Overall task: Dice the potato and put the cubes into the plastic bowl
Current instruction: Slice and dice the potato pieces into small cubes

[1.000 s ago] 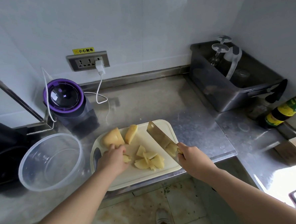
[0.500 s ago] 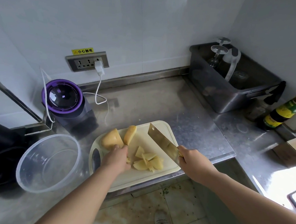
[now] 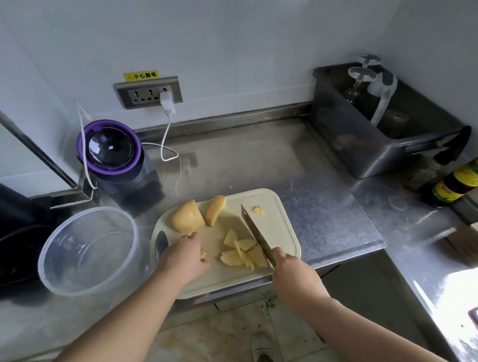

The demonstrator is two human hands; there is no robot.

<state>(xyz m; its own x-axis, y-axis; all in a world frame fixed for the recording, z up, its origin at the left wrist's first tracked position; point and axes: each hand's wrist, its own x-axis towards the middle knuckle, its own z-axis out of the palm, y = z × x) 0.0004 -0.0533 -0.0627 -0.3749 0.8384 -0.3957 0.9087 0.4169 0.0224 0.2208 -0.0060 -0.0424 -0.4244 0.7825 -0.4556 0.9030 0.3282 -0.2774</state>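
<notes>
Potato dicing underway
The right hand [image 3: 293, 273] is gripping the knife [image 3: 255, 233] beside the cubes [image 3: 242, 252]; the left hand [image 3: 184, 257] is curling, its grip unclear. Next likely calls for steadying the big chunk [image 3: 187, 219].

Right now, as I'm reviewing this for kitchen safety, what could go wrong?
1. The left hand sits close beside the pieces that the knife, gripped by the right hand, is working at; a slip may nick fingers.
2. The board seems to overhang the counter edge; hard pressing could tip it.
3. Some pieces lie near the board's front edge and might drop to the floor.
</notes>
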